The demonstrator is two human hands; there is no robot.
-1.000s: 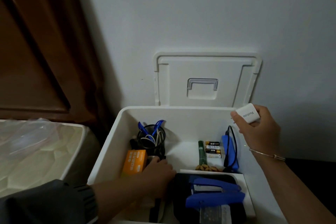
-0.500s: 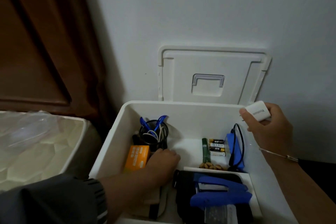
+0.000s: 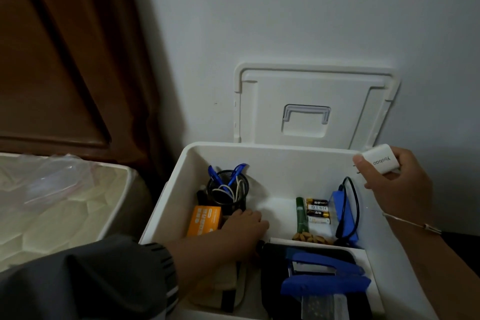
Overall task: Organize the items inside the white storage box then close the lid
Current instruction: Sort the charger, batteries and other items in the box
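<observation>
Box (image 3: 285, 169): white, open, set against the wall.
Lid (image 3: 267, 112): we see it upright behind.
Inside: pen cup (image 3: 228, 189) back left, orange pack (image 3: 204, 219) beside it, batteries (image 3: 317, 212) (four, side by side), blue stapler (image 3: 324, 280) in front.
White charger (image 3: 378, 162): held over the right rim.

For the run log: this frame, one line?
stage: organizing | left hand: inside white plastic storage box, beside orange carton | right hand: holds white cube charger above rim | white lid: open
</observation>
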